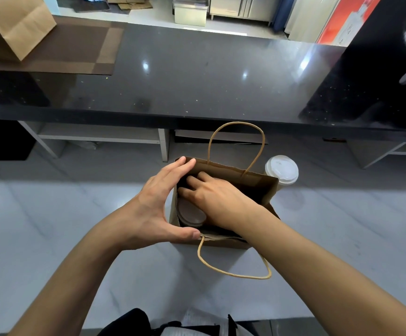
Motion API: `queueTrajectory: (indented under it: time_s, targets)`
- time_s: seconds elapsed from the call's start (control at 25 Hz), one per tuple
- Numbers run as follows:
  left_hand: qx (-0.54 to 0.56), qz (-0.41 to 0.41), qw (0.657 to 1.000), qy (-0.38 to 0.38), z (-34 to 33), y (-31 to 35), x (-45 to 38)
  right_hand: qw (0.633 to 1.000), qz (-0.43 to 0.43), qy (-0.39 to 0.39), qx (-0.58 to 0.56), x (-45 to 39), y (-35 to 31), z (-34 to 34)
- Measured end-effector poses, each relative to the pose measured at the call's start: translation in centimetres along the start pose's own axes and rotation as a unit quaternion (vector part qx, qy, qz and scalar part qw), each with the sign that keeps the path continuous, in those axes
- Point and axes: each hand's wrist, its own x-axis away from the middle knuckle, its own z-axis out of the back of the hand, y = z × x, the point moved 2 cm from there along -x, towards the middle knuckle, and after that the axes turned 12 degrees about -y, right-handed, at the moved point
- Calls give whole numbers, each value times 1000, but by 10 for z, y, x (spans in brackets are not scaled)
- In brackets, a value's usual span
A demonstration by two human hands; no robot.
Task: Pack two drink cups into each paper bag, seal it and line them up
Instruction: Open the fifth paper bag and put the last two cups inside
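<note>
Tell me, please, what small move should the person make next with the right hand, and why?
Probably draw the right hand out of the paper bag and reach for the white-lidded cup standing outside by its far right corner. One cup already sits inside, and the left hand is bracing the bag's open left edge.

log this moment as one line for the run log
left hand bracing paper bag mouth | right hand inside on cup | second cup outside
</note>
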Motion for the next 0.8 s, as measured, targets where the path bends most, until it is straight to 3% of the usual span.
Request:
queueTrajectory:
  time_s: [0.44, 0.8]
  targets:
    - [8, 2, 1000, 0, 2, 0, -1, 995, -4, -43, -85, -3, 3, -7]
    - [5, 1, 1000, 2, 2, 0, 2, 991, 4, -19, -131, 10, 1, 1]
